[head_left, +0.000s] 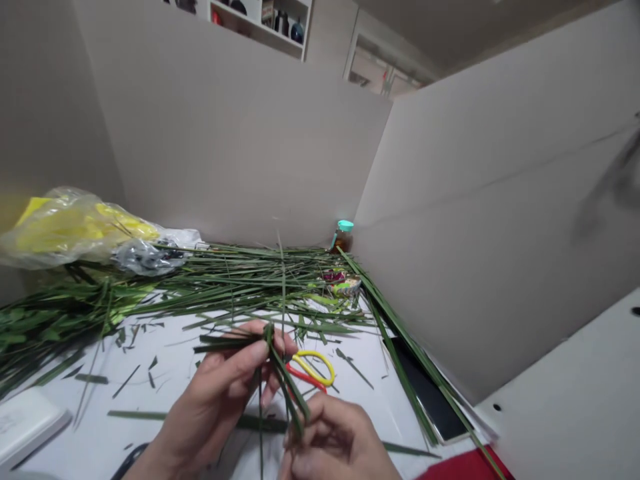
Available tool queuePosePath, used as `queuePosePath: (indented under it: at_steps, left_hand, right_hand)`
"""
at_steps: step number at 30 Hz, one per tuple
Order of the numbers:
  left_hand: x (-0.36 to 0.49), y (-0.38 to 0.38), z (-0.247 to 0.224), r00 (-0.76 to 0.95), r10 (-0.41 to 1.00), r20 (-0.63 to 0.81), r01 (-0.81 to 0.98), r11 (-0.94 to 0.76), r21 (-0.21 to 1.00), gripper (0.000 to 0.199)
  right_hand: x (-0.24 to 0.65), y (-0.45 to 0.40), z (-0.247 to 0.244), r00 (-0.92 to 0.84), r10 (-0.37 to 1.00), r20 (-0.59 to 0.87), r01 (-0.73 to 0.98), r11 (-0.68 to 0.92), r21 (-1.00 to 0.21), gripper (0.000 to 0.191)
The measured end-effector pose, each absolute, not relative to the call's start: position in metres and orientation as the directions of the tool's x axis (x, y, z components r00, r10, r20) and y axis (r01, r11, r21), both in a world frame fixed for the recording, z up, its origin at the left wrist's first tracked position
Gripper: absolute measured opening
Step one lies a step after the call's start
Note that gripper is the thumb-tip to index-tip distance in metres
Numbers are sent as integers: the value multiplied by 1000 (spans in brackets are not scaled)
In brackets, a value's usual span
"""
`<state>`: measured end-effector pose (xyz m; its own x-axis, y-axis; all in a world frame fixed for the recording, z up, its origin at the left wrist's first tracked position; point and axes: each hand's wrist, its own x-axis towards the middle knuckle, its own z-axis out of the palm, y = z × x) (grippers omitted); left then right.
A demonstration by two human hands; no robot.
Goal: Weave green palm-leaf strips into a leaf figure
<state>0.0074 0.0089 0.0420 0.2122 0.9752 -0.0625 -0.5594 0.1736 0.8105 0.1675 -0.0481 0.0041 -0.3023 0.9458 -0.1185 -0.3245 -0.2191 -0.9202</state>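
Note:
A small bundle of folded green leaf strips (269, 335) is pinched between the thumb and fingers of my left hand (220, 380). Strip ends stick out to the left, and one thin strip stands straight up from it. My right hand (340, 440), lower and to the right, has its fingers closed around the lower ends of the same strips. Just behind the hands lie scissors with yellow and red handles (314, 369), partly hidden. One long leaf blade (135, 415) lies flat on the white table beneath my hands.
Long green leaves (240, 273) cover the back of the table, with cut scraps in front. A yellow item in a plastic bag (75, 227) is at left, near a white box (30, 427). A jar with a teal lid (344, 235) stands in the corner; a dark tablet (425, 393) lies at right.

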Motion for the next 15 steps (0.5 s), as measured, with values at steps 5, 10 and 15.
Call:
queuePosePath:
  at_steps: [5, 10, 15]
  left_hand:
    - [8, 16, 43, 138, 979, -153, -605, 206, 769, 17]
    - [9, 18, 44, 139, 976, -166, -623, 216, 751, 8]
    - [8, 19, 43, 131, 975, -180, -627, 222, 747, 8]
  right_hand:
    - [165, -49, 23, -477, 877, -62, -544, -350, -763, 22]
    - [158, -49, 29, -459, 889, -2, -646, -335, -686, 10]
    - [157, -51, 34, -433, 901, 7, -616, -291, -732, 12]
